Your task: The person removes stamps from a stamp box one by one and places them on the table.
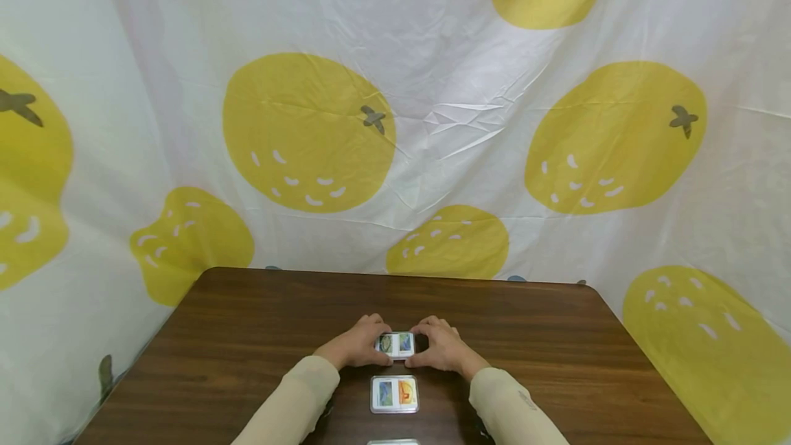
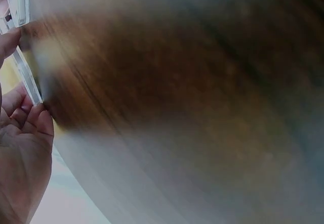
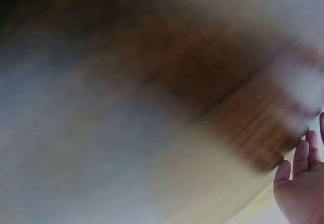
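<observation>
Both hands are at a clear plastic card case that shows two small pictures, one dark green and one blue-green. My left hand holds its left end, thumb at the near edge and fingers at the far edge. The left wrist view catches the case's thin edge between thumb and fingers. At the right end, my right hand pinches the corners with thumb and forefinger. In the right wrist view only fingers show, and the case is out of sight.
A second clear case with a blue-green and an orange picture lies nearer on the dark wooden table. The edge of another case shows at the bottom. A white curtain with yellow fruit prints hangs behind the table.
</observation>
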`<state>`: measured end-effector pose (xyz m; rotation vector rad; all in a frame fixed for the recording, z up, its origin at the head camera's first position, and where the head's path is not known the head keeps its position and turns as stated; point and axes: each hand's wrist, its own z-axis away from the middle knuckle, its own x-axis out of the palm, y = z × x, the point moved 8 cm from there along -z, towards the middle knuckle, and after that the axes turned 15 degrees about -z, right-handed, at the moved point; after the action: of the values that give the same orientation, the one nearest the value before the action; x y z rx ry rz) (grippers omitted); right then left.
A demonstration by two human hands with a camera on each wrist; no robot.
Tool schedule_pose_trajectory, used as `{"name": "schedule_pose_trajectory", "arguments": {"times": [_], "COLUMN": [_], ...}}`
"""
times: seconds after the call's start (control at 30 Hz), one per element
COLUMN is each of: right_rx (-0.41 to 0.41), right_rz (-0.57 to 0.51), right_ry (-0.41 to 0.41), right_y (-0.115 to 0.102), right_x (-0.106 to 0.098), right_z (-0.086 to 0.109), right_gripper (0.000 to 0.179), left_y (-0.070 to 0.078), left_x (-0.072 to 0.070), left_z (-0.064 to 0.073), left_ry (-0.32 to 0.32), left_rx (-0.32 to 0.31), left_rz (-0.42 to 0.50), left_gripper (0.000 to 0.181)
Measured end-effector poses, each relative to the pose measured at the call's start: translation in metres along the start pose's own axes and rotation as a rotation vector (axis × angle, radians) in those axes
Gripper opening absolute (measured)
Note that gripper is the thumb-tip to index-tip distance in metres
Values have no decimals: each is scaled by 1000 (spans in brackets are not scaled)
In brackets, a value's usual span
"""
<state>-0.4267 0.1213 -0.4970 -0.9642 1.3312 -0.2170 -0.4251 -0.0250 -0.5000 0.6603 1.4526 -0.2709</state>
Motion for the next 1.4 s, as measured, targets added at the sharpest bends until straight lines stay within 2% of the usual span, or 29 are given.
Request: {"name": "schedule_pose_trajectory", "arguments": {"times": [0.63, 1.03, 1.4], "right_rx": [-5, -4, 13], "right_rz": [4, -1, -80], "right_ry": [-15, -12, -25], "right_y": [0, 1, 1], "right_x": [1, 0, 0], "right_z": [0, 0, 1], "right_gripper": [57, 56, 56], "left_y": [-2, 1, 0], "left_x": [1, 0, 1], "left_z": [0, 0, 0], "left_ry": [-28, -34, -42], "left_rx": [6, 15, -6], "left_rz": [23, -10, -2], "left_gripper": [51, 51, 51]}}
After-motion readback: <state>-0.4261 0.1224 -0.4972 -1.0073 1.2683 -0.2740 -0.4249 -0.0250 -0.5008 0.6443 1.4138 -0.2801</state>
